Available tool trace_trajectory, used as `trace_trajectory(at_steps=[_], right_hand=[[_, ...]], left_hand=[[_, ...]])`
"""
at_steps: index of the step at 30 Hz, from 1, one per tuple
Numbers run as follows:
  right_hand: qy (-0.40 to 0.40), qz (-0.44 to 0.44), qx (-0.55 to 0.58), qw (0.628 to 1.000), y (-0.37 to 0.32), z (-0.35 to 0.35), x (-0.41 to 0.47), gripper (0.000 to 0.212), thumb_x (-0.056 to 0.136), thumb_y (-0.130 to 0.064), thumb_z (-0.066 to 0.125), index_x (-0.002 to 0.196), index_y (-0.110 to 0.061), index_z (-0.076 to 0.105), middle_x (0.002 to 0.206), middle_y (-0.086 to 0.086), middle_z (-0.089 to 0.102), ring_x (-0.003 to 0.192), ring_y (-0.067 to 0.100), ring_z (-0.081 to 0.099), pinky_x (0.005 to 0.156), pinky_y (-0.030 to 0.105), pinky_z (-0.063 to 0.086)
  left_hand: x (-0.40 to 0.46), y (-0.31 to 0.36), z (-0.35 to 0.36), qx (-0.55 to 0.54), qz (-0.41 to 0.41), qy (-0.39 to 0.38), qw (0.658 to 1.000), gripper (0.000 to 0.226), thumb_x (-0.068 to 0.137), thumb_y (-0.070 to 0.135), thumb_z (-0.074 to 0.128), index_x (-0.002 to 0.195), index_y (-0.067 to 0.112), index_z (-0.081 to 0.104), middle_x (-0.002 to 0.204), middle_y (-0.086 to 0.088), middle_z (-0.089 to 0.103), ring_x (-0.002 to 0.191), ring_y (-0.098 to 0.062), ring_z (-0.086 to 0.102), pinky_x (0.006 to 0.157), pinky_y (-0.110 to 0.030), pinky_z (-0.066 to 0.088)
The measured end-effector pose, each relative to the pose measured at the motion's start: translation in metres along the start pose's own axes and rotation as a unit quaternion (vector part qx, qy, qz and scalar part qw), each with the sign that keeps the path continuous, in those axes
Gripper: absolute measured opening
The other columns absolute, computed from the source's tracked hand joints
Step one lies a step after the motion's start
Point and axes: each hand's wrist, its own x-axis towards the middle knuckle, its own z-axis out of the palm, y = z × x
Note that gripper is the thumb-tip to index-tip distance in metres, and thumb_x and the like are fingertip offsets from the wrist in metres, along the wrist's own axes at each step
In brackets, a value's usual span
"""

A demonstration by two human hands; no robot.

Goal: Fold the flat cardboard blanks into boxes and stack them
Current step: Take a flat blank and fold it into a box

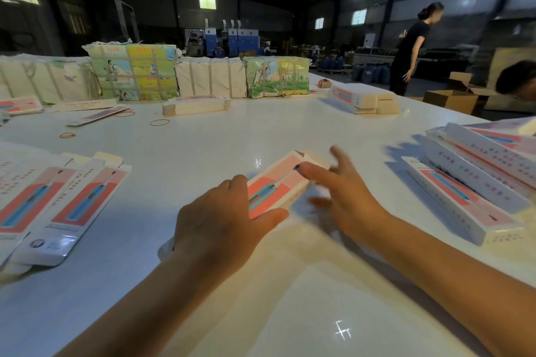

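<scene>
The left hand [220, 220] gripped the box [275, 185] at centre on the surface [203, 139], steadying it, while the right hand [345, 194], fingers [313, 172] spread, pressed its far end, likely closing a flap.

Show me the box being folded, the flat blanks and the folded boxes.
box [275, 182]: head view, pink printed top face.
flat blanks [75, 206]: head view, top blank's red panel.
folded boxes [475, 182]: head view, white side face.

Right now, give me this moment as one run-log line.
stage: folding box | left hand: grips box near end | right hand: open, blurred, at far end | flat blanks: left | folded boxes: stacked right
</scene>
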Motion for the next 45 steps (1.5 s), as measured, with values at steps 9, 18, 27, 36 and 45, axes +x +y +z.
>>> trace_trajectory(at_steps=[9,18,27,36,45], right_hand=[[-0.001,-0.231,-0.227,0.946,0.009,0.0,-0.002,0.013,0.095,-0.014,0.05,0.087,-0.019,0.06,0.065,-0.012,0.063,0.063,0.001,0.061,0.059,0.012,0.047],[-0.038,-0.104,-0.029,0.993,0.0,0.007,-0.008,0.038,0.099,-0.025,0.045,0.075,-0.014,0.072,0.074,0.005,0.073,0.075,0.022,0.071,0.07,0.032,0.059],[-0.022,-0.061,0.075,0.995,-0.003,0.0,-0.001,0.035,0.098,-0.004,0.039,0.092,-0.019,0.071,0.081,0.003,0.075,0.077,0.018,0.072,0.06,0.028,0.057],[-0.007,-0.135,-0.027,0.99,0.001,0.002,-0.008,0.027,0.091,-0.019,0.046,0.075,-0.005,0.063,0.074,0.005,0.069,0.076,0.018,0.069,0.073,0.035,0.057],[0.027,-0.281,-0.281,0.917,-0.002,0.006,-0.022,0.024,0.1,-0.011,0.039,0.101,-0.001,0.061,0.08,0.012,0.066,0.078,0.018,0.057,0.062,0.029,0.044]], left_hand=[[-0.002,0.008,0.004,-0.005,0.016,-0.014,1.0,0.059,0.065,0.082,0.02,0.099,0.035,0.033,0.099,0.016,0.055,0.081,-0.007,0.056,0.061,-0.016,0.043],[-0.003,0.0,0.002,0.073,0.042,0.029,0.996,0.083,0.056,0.081,0.001,0.111,0.031,0.038,0.1,0.016,0.052,0.075,-0.006,0.045,0.054,-0.016,0.027],[-0.005,0.004,-0.005,0.023,0.058,0.054,0.997,0.073,0.069,0.075,0.028,0.094,0.014,0.06,0.078,0.001,0.064,0.06,-0.012,0.054,0.047,-0.019,0.033],[-0.002,0.004,-0.005,0.043,0.063,0.042,0.996,0.081,0.066,0.076,0.019,0.111,0.019,0.054,0.096,0.004,0.063,0.072,-0.008,0.048,0.056,-0.02,0.034],[-0.005,0.01,-0.005,0.051,0.059,0.022,0.997,0.091,0.054,0.078,0.0,0.119,0.028,0.039,0.107,0.014,0.054,0.079,-0.005,0.047,0.063,-0.014,0.04]])
